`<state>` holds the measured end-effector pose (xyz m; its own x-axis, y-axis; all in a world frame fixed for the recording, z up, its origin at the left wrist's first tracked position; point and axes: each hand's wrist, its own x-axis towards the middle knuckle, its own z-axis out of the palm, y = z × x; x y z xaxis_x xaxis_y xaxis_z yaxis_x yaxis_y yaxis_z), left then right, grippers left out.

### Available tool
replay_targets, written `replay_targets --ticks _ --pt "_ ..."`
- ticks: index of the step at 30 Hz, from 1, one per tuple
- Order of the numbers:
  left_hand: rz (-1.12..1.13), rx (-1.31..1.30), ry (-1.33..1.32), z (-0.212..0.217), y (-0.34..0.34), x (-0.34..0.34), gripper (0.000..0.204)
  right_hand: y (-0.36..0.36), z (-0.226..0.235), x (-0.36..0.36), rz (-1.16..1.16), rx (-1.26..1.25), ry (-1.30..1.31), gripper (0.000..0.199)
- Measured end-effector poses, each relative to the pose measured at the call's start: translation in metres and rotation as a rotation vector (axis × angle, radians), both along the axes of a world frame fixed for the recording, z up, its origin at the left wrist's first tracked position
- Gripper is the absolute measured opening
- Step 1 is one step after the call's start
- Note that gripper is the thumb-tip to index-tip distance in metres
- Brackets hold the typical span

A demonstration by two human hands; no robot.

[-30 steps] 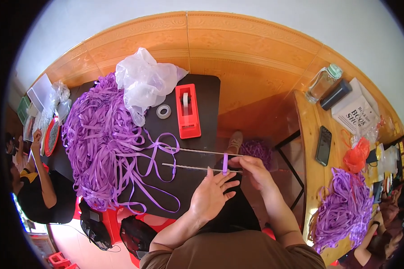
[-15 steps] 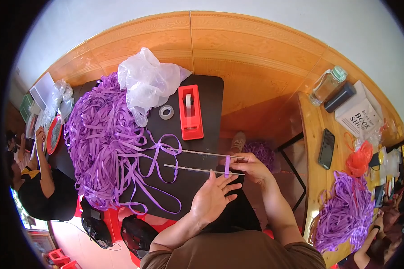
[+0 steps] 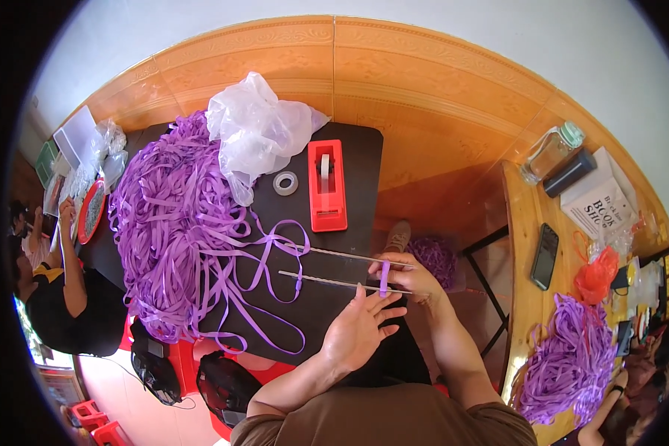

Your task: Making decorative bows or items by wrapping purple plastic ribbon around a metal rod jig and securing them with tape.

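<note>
Two thin sticks [image 3: 334,269] sit pinched in the right hand [image 3: 409,279], a purple ribbon [image 3: 384,279] looped around them. The left hand [image 3: 360,331] lies flat beside it, fingers spread.

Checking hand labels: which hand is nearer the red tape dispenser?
Right. The right hand pinches a purple ribbon loop just below and right of the red tape dispenser; the left hand lies open farther down the black table.

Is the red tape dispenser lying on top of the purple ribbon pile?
No, the red tape dispenser sits on the bare black table, right of the purple ribbon pile.
</note>
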<state>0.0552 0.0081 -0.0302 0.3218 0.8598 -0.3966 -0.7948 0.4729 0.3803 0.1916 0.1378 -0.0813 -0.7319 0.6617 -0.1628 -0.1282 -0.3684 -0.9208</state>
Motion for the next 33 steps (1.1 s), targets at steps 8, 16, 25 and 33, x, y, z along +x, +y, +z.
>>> replay_targets --ticks 8,16,25,33 --pt "-0.014 0.007 0.011 -0.001 0.000 0.000 0.067 -0.012 0.005 0.005 -0.249 -0.109 -0.054 0.035" --pt "-0.002 0.031 -0.023 0.001 -0.001 -0.001 0.062 -0.034 0.024 0.022 -0.392 -0.126 -0.035 0.048" --pt "-0.014 0.038 -0.022 0.001 0.000 0.000 0.067 -0.032 0.028 0.000 -0.445 -0.199 0.004 0.052" --pt "-0.010 0.031 -0.017 0.001 0.000 0.000 0.068 -0.035 0.026 0.001 -0.447 -0.305 0.085 0.050"
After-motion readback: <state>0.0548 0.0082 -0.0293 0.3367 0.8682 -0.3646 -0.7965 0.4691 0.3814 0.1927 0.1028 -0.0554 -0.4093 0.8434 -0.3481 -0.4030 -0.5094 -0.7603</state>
